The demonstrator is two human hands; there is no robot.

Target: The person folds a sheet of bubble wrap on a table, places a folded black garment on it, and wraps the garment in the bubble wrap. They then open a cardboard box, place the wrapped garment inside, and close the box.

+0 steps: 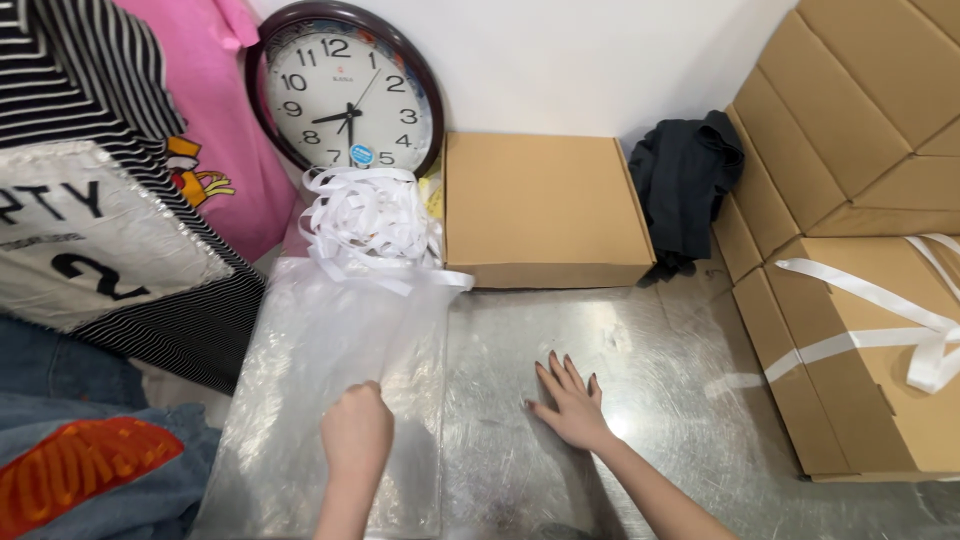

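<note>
Clear plastic bags [330, 350] lie under the closed left hand [355, 432]; right hand [570, 405] flat, open.

Counts across the metal table

We count two hands, the left hand [356, 432] and the right hand [571, 403]; one stack of clear plastic bags [330, 350]; one round wall clock [345, 95]; one flat cardboard box [543, 210] at the wall; one dark cloth [688, 180]; one heap of white strips [372, 222]; several stacked cartons [850, 150], too overlapped for an exact count.

Left hand [356, 432] seemingly fisted, right hand [570, 403] flat, fingers spread
</note>
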